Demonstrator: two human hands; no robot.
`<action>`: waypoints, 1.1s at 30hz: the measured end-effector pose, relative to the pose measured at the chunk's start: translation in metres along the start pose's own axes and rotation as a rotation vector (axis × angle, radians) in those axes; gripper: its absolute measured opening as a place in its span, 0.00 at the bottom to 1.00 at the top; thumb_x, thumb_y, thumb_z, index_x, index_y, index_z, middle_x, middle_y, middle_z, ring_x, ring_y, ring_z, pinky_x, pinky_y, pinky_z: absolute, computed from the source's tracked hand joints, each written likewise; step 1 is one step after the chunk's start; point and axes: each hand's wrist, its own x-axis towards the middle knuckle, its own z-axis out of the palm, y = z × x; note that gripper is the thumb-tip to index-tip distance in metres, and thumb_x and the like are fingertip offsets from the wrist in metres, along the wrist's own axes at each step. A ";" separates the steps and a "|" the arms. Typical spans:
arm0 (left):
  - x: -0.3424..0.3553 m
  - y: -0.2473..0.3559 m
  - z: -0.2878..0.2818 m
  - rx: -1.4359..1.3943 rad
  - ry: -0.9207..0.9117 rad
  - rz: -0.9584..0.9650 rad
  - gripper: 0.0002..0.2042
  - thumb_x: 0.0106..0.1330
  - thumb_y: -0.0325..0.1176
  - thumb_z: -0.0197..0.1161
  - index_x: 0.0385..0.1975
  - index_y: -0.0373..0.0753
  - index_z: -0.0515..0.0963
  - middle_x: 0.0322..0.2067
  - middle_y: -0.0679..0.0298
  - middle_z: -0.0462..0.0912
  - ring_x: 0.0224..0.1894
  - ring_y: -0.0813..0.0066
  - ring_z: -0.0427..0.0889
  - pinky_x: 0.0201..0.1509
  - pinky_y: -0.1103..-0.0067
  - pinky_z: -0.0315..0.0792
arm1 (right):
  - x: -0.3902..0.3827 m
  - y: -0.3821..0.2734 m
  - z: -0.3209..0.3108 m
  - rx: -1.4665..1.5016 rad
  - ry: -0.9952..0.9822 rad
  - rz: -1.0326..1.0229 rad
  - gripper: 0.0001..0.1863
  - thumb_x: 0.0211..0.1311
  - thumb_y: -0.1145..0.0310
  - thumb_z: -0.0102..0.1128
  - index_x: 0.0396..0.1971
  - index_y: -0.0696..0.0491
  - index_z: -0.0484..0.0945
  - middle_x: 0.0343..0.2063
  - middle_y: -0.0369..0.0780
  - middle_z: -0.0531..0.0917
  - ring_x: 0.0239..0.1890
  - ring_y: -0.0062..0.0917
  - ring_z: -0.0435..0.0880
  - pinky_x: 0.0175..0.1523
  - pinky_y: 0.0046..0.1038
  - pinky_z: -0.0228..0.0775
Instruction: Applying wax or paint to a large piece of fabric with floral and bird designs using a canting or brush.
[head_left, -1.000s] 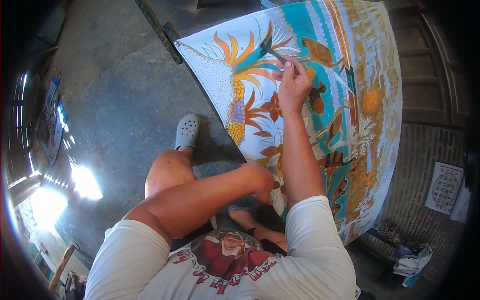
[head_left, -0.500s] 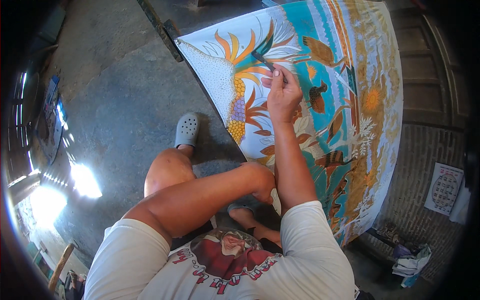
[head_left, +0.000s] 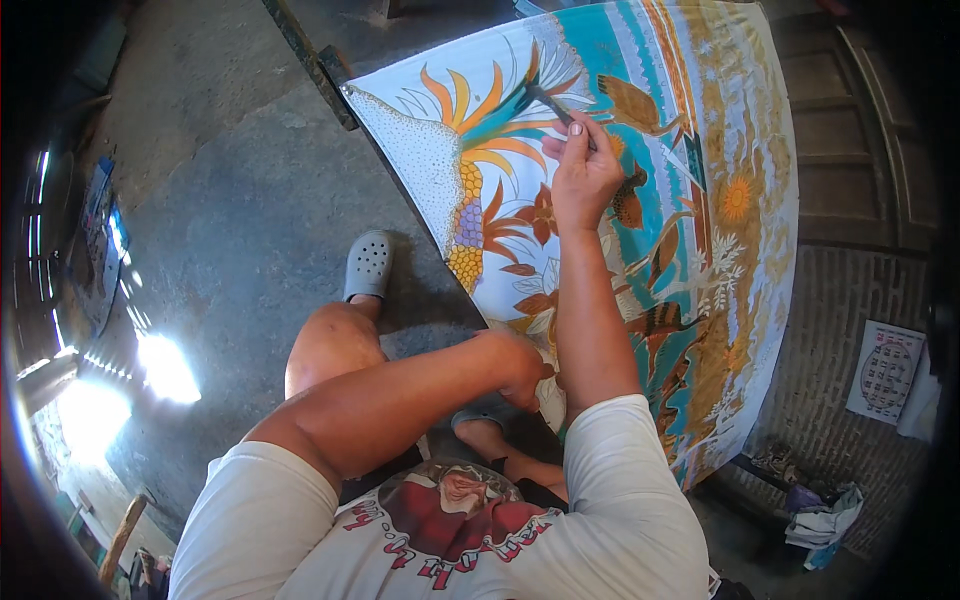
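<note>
A stretched white cloth (head_left: 508, 300) bears a painted pattern of orange and yellow leaves, brown birds and teal bands. My right hand (head_left: 588, 178) is closed on the dark handle of a paintbrush (head_left: 551, 104). The brush head lies at a long, pointed leaf shape in the upper part of the cloth, by a teal-coloured strip. Lower down, my left hand (head_left: 522, 370) hangs bent at the wrist near the cloth's near-left edge. Its fingers are mostly hidden, and whether it touches the cloth is unclear.
A dark wooden bar (head_left: 325, 72) runs along the cloth's far-left corner. My grey clog (head_left: 370, 262) rests on the concrete floor (head_left: 235, 220). At right are a wall calendar (head_left: 886, 370) and crumpled cloths (head_left: 825, 522) on a low ledge.
My right hand has moved a little right and away from me, carrying the paintbrush along the leaf shape. The view has shifted slightly. My left hand has hardly moved.
</note>
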 end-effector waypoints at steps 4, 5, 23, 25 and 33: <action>-0.004 0.001 -0.001 -0.006 0.005 0.010 0.40 0.65 0.57 0.60 0.78 0.57 0.57 0.73 0.61 0.68 0.71 0.50 0.70 0.63 0.36 0.68 | 0.006 0.002 0.000 -0.043 -0.042 0.005 0.12 0.76 0.70 0.56 0.47 0.62 0.83 0.33 0.43 0.89 0.29 0.24 0.90 0.35 0.25 0.82; -0.004 0.001 -0.001 -0.008 0.005 0.010 0.40 0.65 0.57 0.60 0.78 0.57 0.57 0.73 0.61 0.68 0.71 0.50 0.70 0.63 0.36 0.68 | 0.005 0.003 0.001 -0.084 -0.057 -0.012 0.12 0.76 0.70 0.56 0.47 0.62 0.83 0.33 0.43 0.89 0.29 0.24 0.90 0.35 0.25 0.82; 0.002 -0.002 0.000 -0.005 0.037 0.026 0.41 0.64 0.56 0.63 0.78 0.55 0.57 0.68 0.57 0.74 0.68 0.47 0.74 0.60 0.34 0.69 | -0.008 -0.003 0.001 -0.048 -0.040 -0.028 0.12 0.76 0.69 0.56 0.48 0.62 0.82 0.32 0.43 0.89 0.30 0.25 0.91 0.35 0.25 0.82; 0.000 0.000 -0.002 -0.030 0.012 0.023 0.41 0.65 0.56 0.62 0.78 0.55 0.58 0.70 0.58 0.72 0.69 0.46 0.72 0.61 0.32 0.67 | -0.009 0.000 -0.001 -0.096 -0.137 0.048 0.14 0.77 0.69 0.54 0.51 0.64 0.81 0.36 0.45 0.88 0.30 0.24 0.89 0.39 0.25 0.84; 0.005 -0.007 0.015 0.003 0.242 0.191 0.30 0.63 0.61 0.62 0.42 0.34 0.87 0.45 0.49 0.88 0.48 0.52 0.87 0.56 0.61 0.77 | -0.089 -0.037 -0.026 0.432 -0.212 0.311 0.14 0.77 0.66 0.54 0.45 0.61 0.82 0.28 0.43 0.85 0.25 0.25 0.86 0.33 0.26 0.81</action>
